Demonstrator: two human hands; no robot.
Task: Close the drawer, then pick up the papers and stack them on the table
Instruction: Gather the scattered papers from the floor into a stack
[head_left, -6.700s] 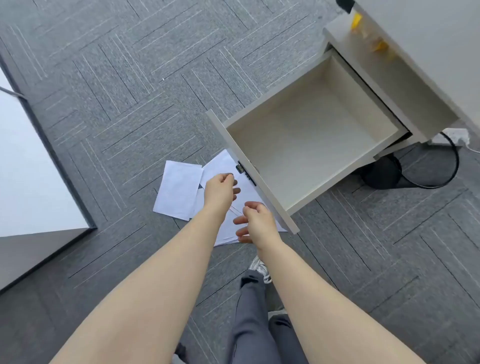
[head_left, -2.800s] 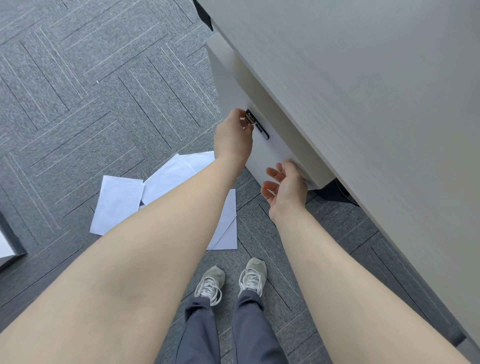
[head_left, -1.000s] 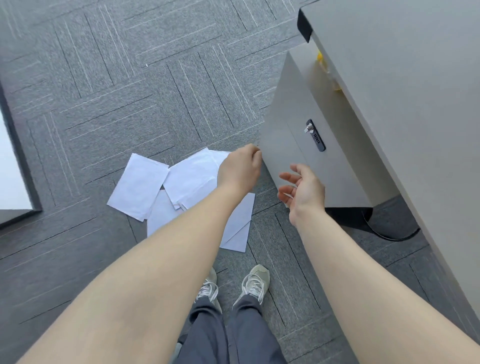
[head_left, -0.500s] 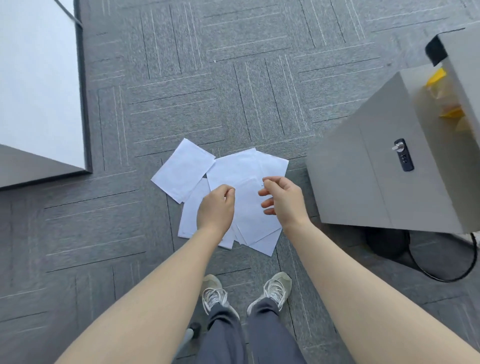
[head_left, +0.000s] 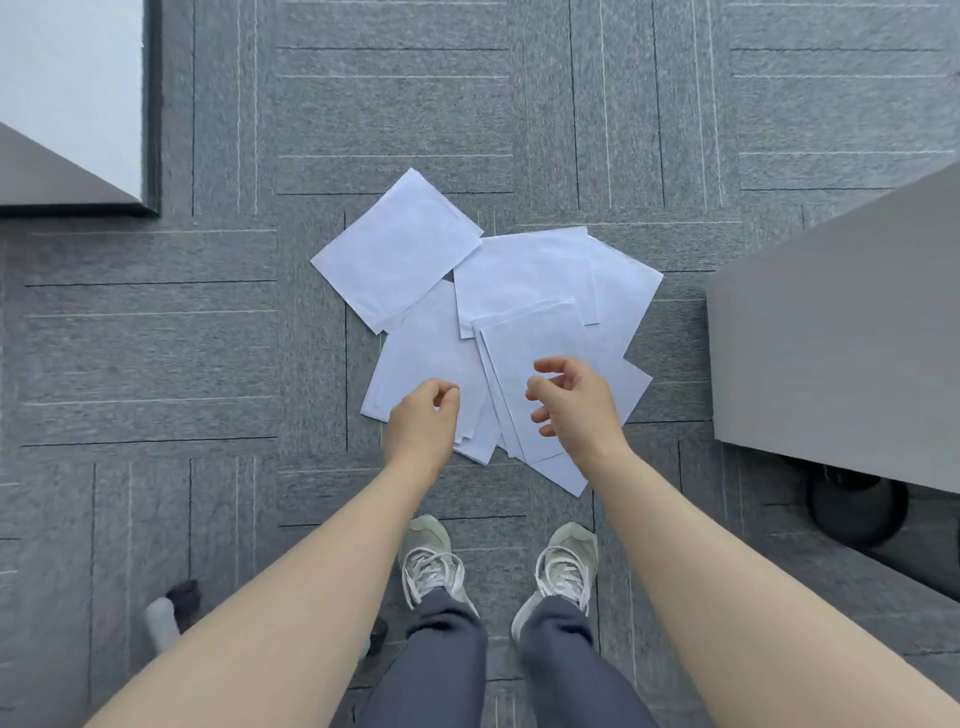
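Head view: drawer gone; hands (head_left: 574, 405) now over papers (head_left: 524, 291).

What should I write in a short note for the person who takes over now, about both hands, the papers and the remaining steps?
Left hand: fingers curled loosely, over the near left sheet, holding nothing visible.
Right hand: open, fingers spread, over the pile, empty.
White paper sheets: scattered and overlapping on the grey carpet floor, none lifted.
Grey cabinet at right: no open drawer in view.
Left to do: gather the sheets and stack them on the table.
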